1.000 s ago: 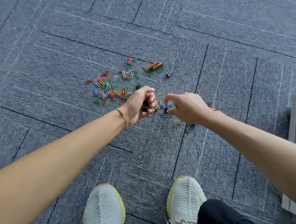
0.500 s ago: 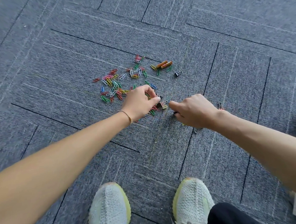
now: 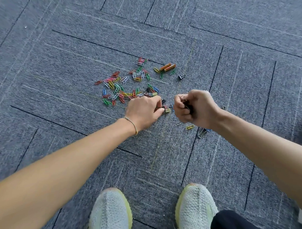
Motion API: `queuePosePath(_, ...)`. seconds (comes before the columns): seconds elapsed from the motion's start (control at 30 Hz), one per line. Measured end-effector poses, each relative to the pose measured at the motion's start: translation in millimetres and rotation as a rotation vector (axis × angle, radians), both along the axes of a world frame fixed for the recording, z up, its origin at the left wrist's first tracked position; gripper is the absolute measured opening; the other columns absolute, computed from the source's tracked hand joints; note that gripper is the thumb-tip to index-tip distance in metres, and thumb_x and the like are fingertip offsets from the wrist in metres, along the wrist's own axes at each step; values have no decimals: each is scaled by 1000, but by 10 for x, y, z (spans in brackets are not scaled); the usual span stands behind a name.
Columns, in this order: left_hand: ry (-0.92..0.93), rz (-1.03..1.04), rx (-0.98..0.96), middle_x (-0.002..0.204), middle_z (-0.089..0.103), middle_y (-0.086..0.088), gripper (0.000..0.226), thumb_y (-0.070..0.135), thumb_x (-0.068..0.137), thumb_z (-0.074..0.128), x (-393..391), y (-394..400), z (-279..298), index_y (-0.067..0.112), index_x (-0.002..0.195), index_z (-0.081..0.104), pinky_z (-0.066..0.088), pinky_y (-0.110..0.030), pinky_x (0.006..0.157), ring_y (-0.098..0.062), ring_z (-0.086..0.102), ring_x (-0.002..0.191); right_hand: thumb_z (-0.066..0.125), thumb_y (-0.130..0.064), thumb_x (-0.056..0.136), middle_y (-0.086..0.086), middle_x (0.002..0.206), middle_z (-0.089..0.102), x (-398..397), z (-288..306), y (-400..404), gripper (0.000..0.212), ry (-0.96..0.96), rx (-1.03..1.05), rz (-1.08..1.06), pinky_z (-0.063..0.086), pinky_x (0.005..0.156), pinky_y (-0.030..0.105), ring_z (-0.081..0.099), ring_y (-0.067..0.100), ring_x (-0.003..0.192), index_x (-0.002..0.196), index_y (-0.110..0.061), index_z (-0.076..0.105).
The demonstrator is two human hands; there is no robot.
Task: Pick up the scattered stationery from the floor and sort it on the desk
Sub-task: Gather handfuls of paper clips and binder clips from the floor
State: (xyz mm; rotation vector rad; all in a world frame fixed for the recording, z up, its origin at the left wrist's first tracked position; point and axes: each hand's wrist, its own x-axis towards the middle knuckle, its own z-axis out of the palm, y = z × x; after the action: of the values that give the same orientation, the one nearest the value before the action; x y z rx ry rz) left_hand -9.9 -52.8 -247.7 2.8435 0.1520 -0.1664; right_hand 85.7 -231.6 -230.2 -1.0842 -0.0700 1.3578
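At the bottom of the frame, two pale knit shoes (image 3: 110,213) stand on the grey carpet-tile floor (image 3: 59,54). Just above centre, the left hand (image 3: 143,110) pinches a small gold binder clip (image 3: 167,109) at its fingertips. Right of it, the right hand (image 3: 194,108) is fisted, its grip closed on dark binder clips (image 3: 187,105). Beyond, coloured paper clips (image 3: 122,89) lie scattered, with two orange batteries (image 3: 167,67) and a black binder clip (image 3: 181,77) at the upper right of the pile.
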Motion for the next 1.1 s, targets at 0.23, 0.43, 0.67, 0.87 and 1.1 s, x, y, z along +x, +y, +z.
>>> queuePosePath(0.23, 27, 4, 1, 67, 56, 7, 15, 38, 95, 51, 30, -5, 29, 26, 99, 59, 38, -29, 58, -19, 58, 66, 43, -31, 102, -1, 57, 41, 70, 21, 89, 40, -115, -154, -48, 15, 46, 28, 28, 13, 47, 66, -16, 46)
queuePosePath(0.43, 98, 364, -758, 50, 50, 11, 5, 19, 90, 68, 76, 50, 122, 17, 91, 64, 27, -19, 40, -4, 35, 40, 44, -15, 105, -1, 57, 44, 178, 19, 144, 26, -464, -363, 40, 18, 41, 25, 31, 11, 46, 89, -9, 64)
queuePosePath(0.67, 244, 615, -1585, 60, 32, 0, 18, 15, 87, 29, 70, 293, 225, 16, 76, 44, 12, -29, 48, -15, 24, 49, 61, -44, 94, -3, 72, 64, 140, -77, 449, 20, -1327, -752, 360, 54, 65, 33, 58, 19, 62, 93, -25, 65)
queuePosePath(0.87, 279, 726, -1732, 59, 37, -1, 38, 35, 93, 28, 30, 379, 246, 16, 62, 39, 16, -26, 47, -16, 32, 50, 59, -52, 93, -2, 69, 52, 111, -97, 538, 33, -1620, -782, 586, 46, 65, 33, 60, 27, 72, 96, -20, 55)
queuePosePath(1.1, 307, 859, -1566, 53, 38, 4, 47, 35, 98, 50, 44, 345, 219, 21, 55, 36, 21, -19, 38, -10, 33, 43, 65, -39, 92, -4, 71, 58, 169, -98, 526, 21, -1448, -753, 588, 54, 66, 35, 58, 17, 67, 89, -20, 58)
